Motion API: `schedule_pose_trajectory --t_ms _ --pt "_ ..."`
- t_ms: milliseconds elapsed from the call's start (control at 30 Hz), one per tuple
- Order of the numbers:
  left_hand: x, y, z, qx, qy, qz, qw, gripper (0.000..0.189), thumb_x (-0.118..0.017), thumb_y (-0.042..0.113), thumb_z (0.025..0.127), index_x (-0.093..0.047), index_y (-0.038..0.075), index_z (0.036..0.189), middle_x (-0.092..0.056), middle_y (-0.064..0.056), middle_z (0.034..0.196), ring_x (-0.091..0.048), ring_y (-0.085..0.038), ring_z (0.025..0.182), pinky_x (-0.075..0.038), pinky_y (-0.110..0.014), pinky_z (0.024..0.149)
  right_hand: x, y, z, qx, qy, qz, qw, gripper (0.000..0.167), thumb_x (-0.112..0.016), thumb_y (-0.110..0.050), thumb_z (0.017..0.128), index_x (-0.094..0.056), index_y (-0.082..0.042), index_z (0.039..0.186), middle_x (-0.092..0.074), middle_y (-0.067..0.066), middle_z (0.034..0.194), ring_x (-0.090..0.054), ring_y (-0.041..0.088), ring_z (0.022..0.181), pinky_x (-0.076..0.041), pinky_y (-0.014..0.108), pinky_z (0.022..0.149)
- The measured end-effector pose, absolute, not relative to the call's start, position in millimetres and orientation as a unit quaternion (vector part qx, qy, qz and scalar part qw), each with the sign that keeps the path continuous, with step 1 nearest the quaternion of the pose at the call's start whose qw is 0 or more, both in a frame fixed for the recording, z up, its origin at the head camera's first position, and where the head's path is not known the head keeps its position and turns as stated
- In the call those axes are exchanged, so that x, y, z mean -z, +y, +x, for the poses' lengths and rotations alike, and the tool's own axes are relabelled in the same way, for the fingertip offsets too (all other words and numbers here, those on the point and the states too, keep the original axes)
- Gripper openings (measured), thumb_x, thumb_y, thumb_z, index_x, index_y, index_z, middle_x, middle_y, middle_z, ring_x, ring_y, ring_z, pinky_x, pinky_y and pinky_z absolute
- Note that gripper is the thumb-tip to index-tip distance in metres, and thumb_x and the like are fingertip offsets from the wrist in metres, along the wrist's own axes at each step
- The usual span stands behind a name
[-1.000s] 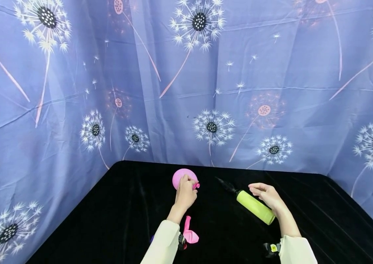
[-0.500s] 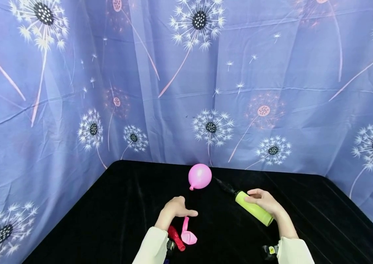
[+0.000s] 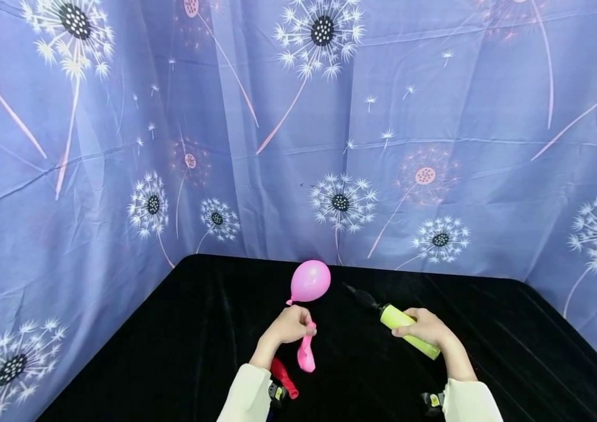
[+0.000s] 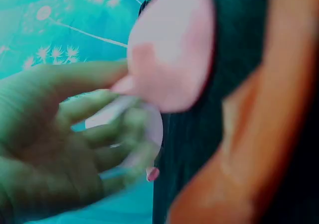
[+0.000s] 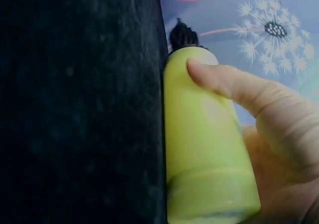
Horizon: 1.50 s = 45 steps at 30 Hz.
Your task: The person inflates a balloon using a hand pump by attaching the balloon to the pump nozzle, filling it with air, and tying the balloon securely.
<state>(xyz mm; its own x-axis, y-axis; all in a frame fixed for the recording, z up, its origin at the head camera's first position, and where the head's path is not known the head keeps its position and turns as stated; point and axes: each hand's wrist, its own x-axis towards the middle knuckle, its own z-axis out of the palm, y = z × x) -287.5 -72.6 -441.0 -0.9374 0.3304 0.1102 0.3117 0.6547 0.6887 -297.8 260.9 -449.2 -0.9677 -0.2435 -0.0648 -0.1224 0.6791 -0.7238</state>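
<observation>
My left hand [image 3: 290,324] pinches a limp pink balloon [image 3: 306,354] by its neck, and the balloon's body hangs below the fingers. In the left wrist view this balloon [image 4: 172,50] sticks out from the thumb and forefinger. Just beyond the hand an inflated pink balloon [image 3: 311,281] rests on the table, its knot towards me. My right hand [image 3: 425,327] grips the yellow-green barrel of a hand balloon pump [image 3: 394,316], which lies slanted with its black nozzle pointing away to the left. The right wrist view shows the thumb across the pump [image 5: 199,124], with the other fingers hidden behind it.
A limp red balloon [image 3: 284,378] lies beside the left wrist, partly covered by the sleeve. Black cloth covers the table [image 3: 367,375]. Blue dandelion-print curtains [image 3: 277,193] stand behind and to the left of it.
The left hand let go of the inflated balloon, drew back towards me and picked up the limp pink one. The inflated balloon rolled on the table. The right hand closed round the pump.
</observation>
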Motion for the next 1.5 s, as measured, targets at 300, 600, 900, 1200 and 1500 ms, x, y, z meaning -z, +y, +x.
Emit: schedule_pose_trajectory --t_ms 300,600,900,1200,1500 --pt "437 -59 -310 -0.545 0.822 0.127 -0.105 0.016 -0.064 0.009 0.091 -0.072 -0.005 0.092 -0.066 -0.025 0.069 -0.047 0.000 0.039 -0.051 -0.027 0.044 436 268 -298 0.485 0.849 -0.168 0.129 0.054 -0.067 -0.028 0.089 -0.050 0.002 0.131 -0.067 0.010 0.089 -0.059 0.015 0.068 -0.052 0.032 0.058" --pt "442 -58 -313 -0.688 0.717 0.075 -0.088 0.024 -0.049 -0.003 0.093 -0.063 -0.018 0.106 -0.069 -0.034 0.091 -0.060 -0.004 0.052 -0.057 -0.020 0.061 419 255 -293 0.484 0.804 -0.289 0.191 0.050 -0.065 -0.017 0.090 -0.051 0.004 0.133 -0.066 0.009 0.093 -0.065 0.014 0.080 -0.055 0.028 0.069" --pt "435 -58 -312 -0.754 0.653 0.047 -0.059 0.031 -0.047 0.002 0.095 -0.056 -0.018 0.118 -0.071 -0.026 0.104 -0.071 -0.008 0.069 -0.060 -0.029 0.073 422 247 -295 0.475 0.803 -0.296 0.205 0.052 -0.068 -0.017 0.087 -0.053 0.003 0.133 -0.066 0.009 0.101 -0.063 0.010 0.080 -0.056 0.026 0.068" --pt "434 -54 -314 -0.805 0.589 0.031 -0.069 0.029 -0.055 0.004 0.096 -0.056 -0.019 0.113 -0.066 -0.032 0.110 -0.072 -0.004 0.073 -0.059 -0.023 0.075 426 250 -295 0.481 0.804 -0.291 0.192 0.057 -0.069 -0.017 0.087 -0.049 0.007 0.135 -0.065 0.012 0.103 -0.062 0.010 0.080 -0.054 0.026 0.068" --pt "438 -43 -314 -0.816 0.568 0.020 -0.107 0.027 -0.059 -0.001 0.092 -0.055 -0.020 0.111 -0.075 -0.018 0.093 -0.071 -0.003 0.070 -0.060 -0.030 0.079 425 243 -294 0.491 0.797 -0.291 0.197 0.052 -0.068 -0.017 0.088 -0.053 0.006 0.132 -0.068 0.005 0.095 -0.064 0.010 0.079 -0.055 0.026 0.068"
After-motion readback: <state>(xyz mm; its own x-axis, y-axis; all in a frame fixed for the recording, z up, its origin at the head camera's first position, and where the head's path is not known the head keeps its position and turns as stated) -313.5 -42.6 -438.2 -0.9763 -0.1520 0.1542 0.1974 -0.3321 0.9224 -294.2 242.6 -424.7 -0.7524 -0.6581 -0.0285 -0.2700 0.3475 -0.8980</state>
